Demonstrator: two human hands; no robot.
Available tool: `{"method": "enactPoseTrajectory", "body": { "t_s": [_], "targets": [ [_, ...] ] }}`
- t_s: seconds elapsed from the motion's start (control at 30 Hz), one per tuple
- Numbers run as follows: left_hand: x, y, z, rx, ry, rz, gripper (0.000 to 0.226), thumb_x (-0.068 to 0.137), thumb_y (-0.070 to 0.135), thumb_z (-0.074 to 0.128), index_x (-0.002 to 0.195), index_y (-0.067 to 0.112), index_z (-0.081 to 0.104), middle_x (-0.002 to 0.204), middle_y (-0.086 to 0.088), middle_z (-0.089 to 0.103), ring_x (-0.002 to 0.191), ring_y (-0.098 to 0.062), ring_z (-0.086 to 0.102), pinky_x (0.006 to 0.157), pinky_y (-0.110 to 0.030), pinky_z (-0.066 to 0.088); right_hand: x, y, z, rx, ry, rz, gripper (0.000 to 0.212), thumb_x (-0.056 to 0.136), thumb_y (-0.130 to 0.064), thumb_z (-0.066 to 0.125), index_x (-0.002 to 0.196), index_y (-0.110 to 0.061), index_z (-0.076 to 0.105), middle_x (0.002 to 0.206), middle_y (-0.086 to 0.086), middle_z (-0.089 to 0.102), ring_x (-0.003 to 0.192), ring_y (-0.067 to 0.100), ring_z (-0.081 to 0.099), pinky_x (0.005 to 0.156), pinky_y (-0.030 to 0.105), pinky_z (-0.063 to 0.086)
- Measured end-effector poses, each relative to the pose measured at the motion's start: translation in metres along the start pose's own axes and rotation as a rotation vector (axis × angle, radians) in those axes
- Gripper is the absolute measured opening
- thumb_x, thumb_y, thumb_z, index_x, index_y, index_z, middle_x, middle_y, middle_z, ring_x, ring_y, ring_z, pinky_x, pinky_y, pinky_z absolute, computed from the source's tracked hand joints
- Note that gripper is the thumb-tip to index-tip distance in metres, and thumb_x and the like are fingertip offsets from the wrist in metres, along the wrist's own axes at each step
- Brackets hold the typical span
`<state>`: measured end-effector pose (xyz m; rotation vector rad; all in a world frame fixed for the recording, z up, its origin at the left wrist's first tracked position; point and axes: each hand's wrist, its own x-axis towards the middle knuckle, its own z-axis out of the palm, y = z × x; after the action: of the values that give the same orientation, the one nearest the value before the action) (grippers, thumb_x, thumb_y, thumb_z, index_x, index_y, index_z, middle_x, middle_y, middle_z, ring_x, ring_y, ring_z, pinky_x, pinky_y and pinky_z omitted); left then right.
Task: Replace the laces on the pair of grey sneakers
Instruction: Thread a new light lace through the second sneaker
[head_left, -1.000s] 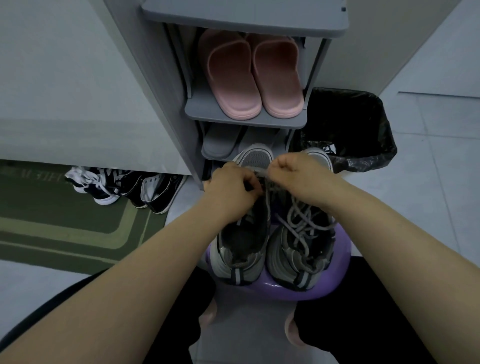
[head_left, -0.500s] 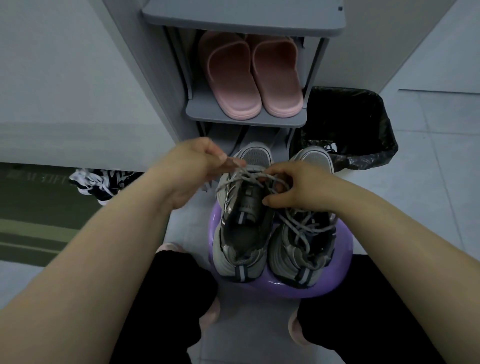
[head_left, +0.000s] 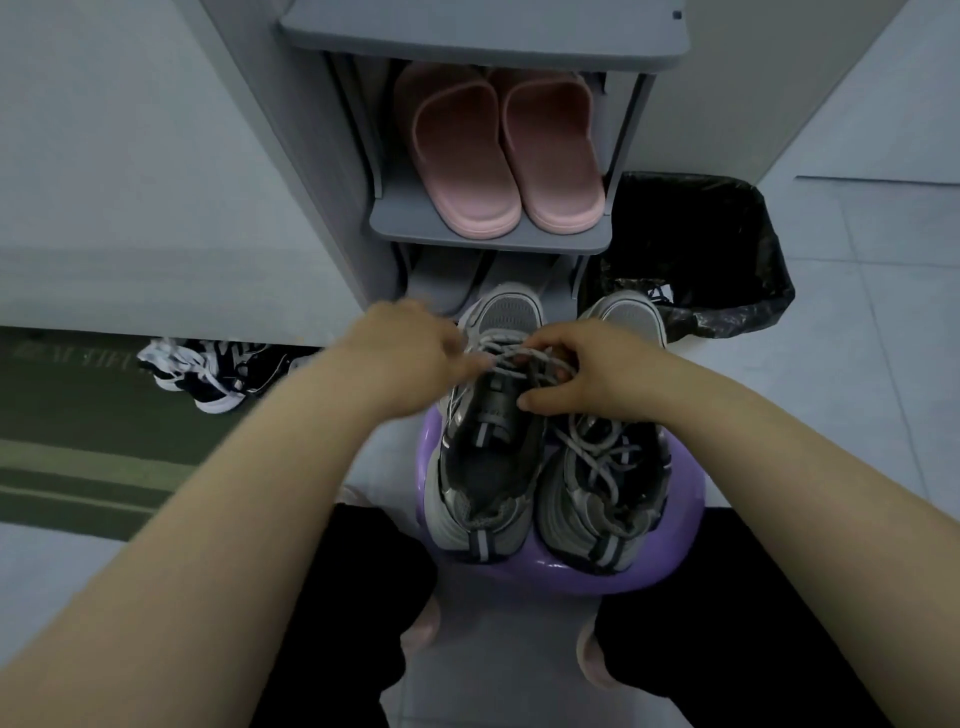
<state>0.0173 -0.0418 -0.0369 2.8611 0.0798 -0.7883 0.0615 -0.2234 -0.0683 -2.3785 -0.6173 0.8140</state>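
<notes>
- We judge the step as working the lace (head_left: 511, 356) at the far eyelets of the left sneaker (head_left: 488, 467); unthreading or threading, we cannot tell
- Both sneakers sit side by side on the purple stool (head_left: 670, 561); the right sneaker (head_left: 597, 499) is loosely laced
- Our right hand (head_left: 587, 374) curls round lace strands, thumb on the tongue
- Our left hand (head_left: 410, 353) meets the lace, blurred; its grip we cannot tell
- Next calls for a firm pinch on one strand

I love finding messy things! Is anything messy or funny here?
Yes: black-and-white sneakers lie jumbled on the floor left of the shoe rack, not shelved. The left grey sneaker has laces only near its toe.
</notes>
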Motion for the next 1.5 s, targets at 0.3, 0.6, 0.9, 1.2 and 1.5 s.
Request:
{"method": "enactPoseTrajectory", "body": {
  "t_s": [0.3,0.6,0.9,1.2,1.5],
  "targets": [
    [0.001,0.002,-0.016,-0.967,0.533,-0.076,0.024,0.095,0.014,0.045,0.092,0.005,0.067,0.081,0.005,0.061,0.074,-0.010,0.061,0.066,-0.013,0.045,-0.006,0.004,-0.002,0.114,0.026,0.025,0.044,0.073,-0.023,0.076,0.115,-0.025,0.062,0.087,-0.002,0.060,0.077,0.012,0.056,0.073,0.023,0.044],
    [-0.006,0.006,-0.014,-0.527,0.295,-0.069,0.025,0.093,0.037,0.048,0.078,0.017,0.043,0.064,0.002,0.049,0.058,-0.016,0.045,0.055,-0.027,0.034,-0.003,0.005,0.001,0.136,0.007,0.019,0.035,0.073,-0.024,0.076,0.101,-0.034,0.056,0.073,-0.009,0.052,0.064,0.006,0.050,0.068,0.022,0.044],
    [-0.011,0.007,-0.021,-0.799,0.381,0.020,0.029,0.088,0.025,0.058,0.071,0.002,0.060,0.071,-0.006,0.048,0.053,-0.011,0.043,0.049,-0.020,0.036,0.000,0.010,0.004,0.165,0.030,-0.010,0.033,0.072,-0.018,0.073,0.100,-0.031,0.061,0.082,-0.010,0.055,0.075,0.013,0.055,0.078,0.029,0.048],
    [-0.008,0.008,-0.010,-0.721,0.227,-0.118,0.030,0.089,0.028,0.052,0.062,0.020,0.042,0.059,0.001,0.046,0.049,-0.014,0.044,0.050,-0.025,0.027,0.001,0.010,0.006,0.156,0.014,0.012,0.032,0.070,-0.020,0.072,0.094,-0.034,0.057,0.080,-0.007,0.054,0.066,0.009,0.050,0.074,0.031,0.048],
    [-0.008,0.001,-0.016,-0.259,-0.237,0.037,0.035,0.088,0.040,0.057,0.061,0.018,0.056,0.045,0.002,0.042,0.037,-0.010,0.036,0.042,-0.018,0.028,-0.001,0.009,0.006,0.173,0.042,0.007,0.043,0.070,-0.019,0.072,0.106,-0.033,0.055,0.082,-0.009,0.052,0.067,0.011,0.050,0.074,0.033,0.048]
  ]
}}
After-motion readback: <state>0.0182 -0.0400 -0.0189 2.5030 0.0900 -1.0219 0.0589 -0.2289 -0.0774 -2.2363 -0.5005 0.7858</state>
